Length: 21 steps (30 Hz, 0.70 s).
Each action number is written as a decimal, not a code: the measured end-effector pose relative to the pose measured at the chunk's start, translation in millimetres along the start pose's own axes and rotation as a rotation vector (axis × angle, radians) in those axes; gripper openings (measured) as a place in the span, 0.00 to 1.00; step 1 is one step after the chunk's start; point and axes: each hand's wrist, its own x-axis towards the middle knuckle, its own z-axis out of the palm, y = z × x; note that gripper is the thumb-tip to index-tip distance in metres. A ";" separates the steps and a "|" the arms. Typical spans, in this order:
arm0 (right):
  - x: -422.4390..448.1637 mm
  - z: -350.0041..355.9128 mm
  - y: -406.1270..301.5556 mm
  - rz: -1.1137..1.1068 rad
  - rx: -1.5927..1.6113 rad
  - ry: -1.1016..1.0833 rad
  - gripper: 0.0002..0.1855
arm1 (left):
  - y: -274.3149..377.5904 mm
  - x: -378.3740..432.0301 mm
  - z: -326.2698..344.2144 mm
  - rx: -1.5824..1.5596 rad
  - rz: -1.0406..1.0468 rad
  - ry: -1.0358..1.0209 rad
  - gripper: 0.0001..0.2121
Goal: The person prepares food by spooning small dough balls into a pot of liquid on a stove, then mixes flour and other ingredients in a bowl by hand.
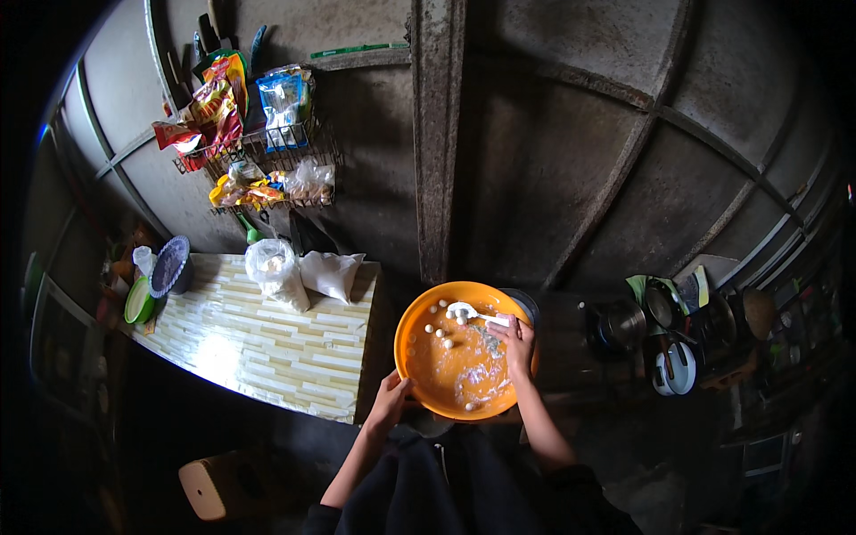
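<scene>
An orange plastic basin (pixel 428 371) stands before me, tilted slightly, its floor streaked with white powder or paste. My left hand (pixel 392 396) grips its lower left rim. In my right hand (pixel 516 339) is the handle of a white spoon (pixel 463 310), whose bowl is over the upper part of the basin and carries or touches small white balls. More small white balls (pixel 448 344) lie scattered left of the spoon, and one lies near the basin's bottom edge. Whatever supports the basin is mostly hidden beneath it.
On the left table (pixel 267 354) are an open plastic bag of white powder (pixel 274 274), a closed white bag (pixel 332 274) and a purple basin (pixel 171 266). Wire racks (pixel 267 150) with packets hang above. Pots (pixel 618 326) stand at right; a stool (pixel 204 488) is at lower left.
</scene>
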 end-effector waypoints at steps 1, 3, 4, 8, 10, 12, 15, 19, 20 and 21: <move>-0.9 -0.5 1.1 0.011 -0.011 -0.015 0.21 | 0.7 -0.4 1.1 0.000 0.003 -0.004 0.13; -3.8 0.9 1.7 0.018 0.009 -0.035 0.21 | -3.0 1.0 -3.1 0.009 -0.011 -0.005 0.13; -5.2 1.2 1.8 0.021 0.020 -0.045 0.20 | -4.9 1.3 -4.9 0.013 -0.018 -0.006 0.13; -10.6 -0.9 0.7 0.062 0.022 -0.075 0.19 | -4.4 1.0 -3.9 0.017 -0.021 0.002 0.13; -11.6 -4.3 0.6 0.078 0.033 -0.126 0.18 | -3.1 1.3 -1.9 0.013 -0.031 0.010 0.14; -13.9 -1.2 -5.8 0.081 0.015 -0.177 0.17 | 1.2 0.6 0.8 0.006 -0.025 0.007 0.14; -15.8 -0.2 -11.4 0.094 -0.019 -0.223 0.16 | -0.4 2.6 -0.6 -0.007 -0.012 -0.006 0.15; -16.0 -0.2 -11.0 0.103 -0.002 -0.295 0.15 | 0.2 6.7 4.0 -0.051 -0.021 0.017 0.14; -16.9 1.9 -12.7 0.111 0.003 -0.311 0.16 | -0.4 7.4 2.9 -0.056 -0.027 0.018 0.15; -18.2 3.6 -14.8 0.119 0.008 -0.327 0.16 | -1.6 8.8 1.0 -0.061 -0.032 0.018 0.15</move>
